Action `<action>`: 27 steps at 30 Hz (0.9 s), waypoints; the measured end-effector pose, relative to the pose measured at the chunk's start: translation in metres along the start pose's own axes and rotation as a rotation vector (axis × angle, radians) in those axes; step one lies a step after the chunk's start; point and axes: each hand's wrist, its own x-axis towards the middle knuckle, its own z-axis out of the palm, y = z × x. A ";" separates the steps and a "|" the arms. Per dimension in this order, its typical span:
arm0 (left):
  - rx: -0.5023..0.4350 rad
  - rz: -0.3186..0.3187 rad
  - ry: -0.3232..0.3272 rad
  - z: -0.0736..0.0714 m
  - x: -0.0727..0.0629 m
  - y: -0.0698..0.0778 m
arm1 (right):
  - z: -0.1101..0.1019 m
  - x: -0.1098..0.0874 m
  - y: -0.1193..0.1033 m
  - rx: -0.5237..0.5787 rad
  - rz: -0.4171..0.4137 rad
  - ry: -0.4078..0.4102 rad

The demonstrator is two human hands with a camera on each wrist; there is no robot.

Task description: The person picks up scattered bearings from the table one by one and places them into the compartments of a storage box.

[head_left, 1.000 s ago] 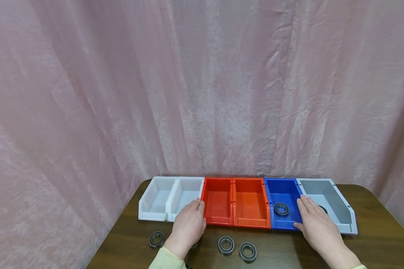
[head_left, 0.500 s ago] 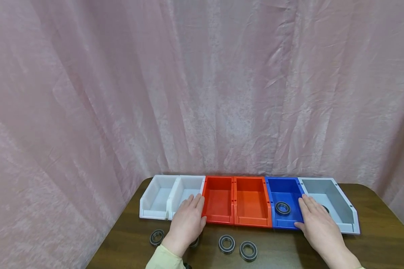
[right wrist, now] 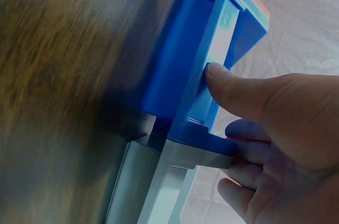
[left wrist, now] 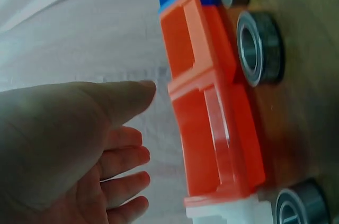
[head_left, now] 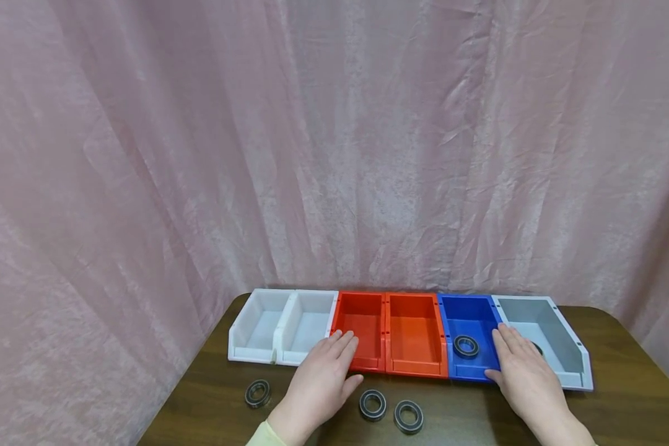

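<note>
My left hand [head_left: 320,378], palm down with fingers extended, is over the front of the left red bin [head_left: 362,328] and holds nothing. Its thumb sticks out to the right in the head view. In the left wrist view, a ball bearing [left wrist: 304,203] lies on the table near the red bin; the hand hides it from the head view. My right hand [head_left: 526,371] rests at the blue bin [head_left: 468,310], fingers along the wall beside the grey bin [head_left: 568,347]. In the right wrist view, its thumb [right wrist: 228,83] touches the blue bin's front lip. One bearing [head_left: 466,347] lies in the blue bin.
Two white bins [head_left: 262,322] and an orange-red bin [head_left: 415,331] complete the row on the wooden table [head_left: 201,396]. Loose bearings lie in front: one at left [head_left: 258,393], two near the middle [head_left: 373,406]. Another bearing shows partly in the grey bin. A pink curtain [head_left: 334,148] hangs behind.
My left hand has moved right, from the seam of the white and red bins to the red bin's front, and its thumb has spread. The right hand stays in place.
</note>
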 end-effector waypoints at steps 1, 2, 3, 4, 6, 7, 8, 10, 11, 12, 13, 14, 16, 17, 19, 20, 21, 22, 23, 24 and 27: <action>-0.009 0.011 -0.015 -0.001 -0.001 0.003 | 0.000 0.000 0.000 -0.004 0.001 0.002; -0.022 0.021 -0.030 -0.001 -0.002 0.006 | 0.000 0.001 -0.001 -0.006 0.003 0.001; -0.032 0.032 -0.046 -0.002 -0.003 0.008 | 0.000 0.001 -0.002 -0.009 0.003 0.001; -0.040 0.047 -0.056 -0.002 -0.004 0.011 | 0.000 0.001 -0.003 -0.012 0.002 0.000; -0.051 0.084 -0.070 -0.002 -0.007 0.015 | 0.000 0.002 -0.005 -0.017 0.000 0.001; -0.061 0.106 -0.075 -0.001 -0.008 0.017 | 0.000 0.002 -0.006 -0.017 -0.002 0.001; -0.076 0.127 -0.084 -0.001 -0.009 0.020 | 0.000 0.002 -0.007 -0.015 -0.002 0.000; -0.105 0.171 -0.101 0.001 -0.010 0.024 | 0.000 0.003 -0.008 -0.015 0.000 0.003; -0.124 0.189 -0.113 0.002 -0.009 0.026 | 0.000 0.003 -0.008 -0.014 0.003 0.004; -0.141 0.208 -0.124 0.004 -0.009 0.028 | 0.000 0.003 -0.008 -0.013 0.006 0.004; -0.155 0.226 -0.131 0.005 -0.008 0.030 | 0.000 0.003 -0.008 -0.012 0.009 0.002; -0.160 0.244 -0.138 0.007 -0.008 0.032 | 0.000 0.003 -0.008 -0.013 0.012 0.000; -0.154 0.284 -0.139 0.012 -0.007 0.036 | 0.000 0.002 -0.007 -0.014 0.019 -0.007; -0.145 0.302 -0.140 0.015 -0.007 0.037 | 0.000 0.002 -0.007 -0.013 0.023 -0.010; -0.134 0.333 -0.146 0.021 -0.007 0.040 | 0.000 0.001 -0.006 -0.013 0.029 -0.016; -0.128 0.347 -0.147 0.024 -0.007 0.042 | 0.000 0.001 -0.005 -0.014 0.029 -0.015; -0.127 0.358 -0.151 0.026 -0.006 0.043 | 0.000 0.001 -0.005 -0.014 0.029 -0.013; -0.122 0.369 -0.150 0.029 -0.006 0.043 | 0.000 0.001 -0.004 -0.014 0.027 -0.009; -0.113 0.382 -0.143 0.032 -0.006 0.044 | 0.000 0.000 -0.004 -0.014 0.025 -0.006; -0.114 0.390 -0.144 0.034 -0.006 0.045 | 0.000 0.001 -0.004 -0.015 0.023 -0.003; -0.083 0.419 -0.120 0.039 -0.005 0.047 | -0.001 0.000 -0.003 -0.015 0.023 0.000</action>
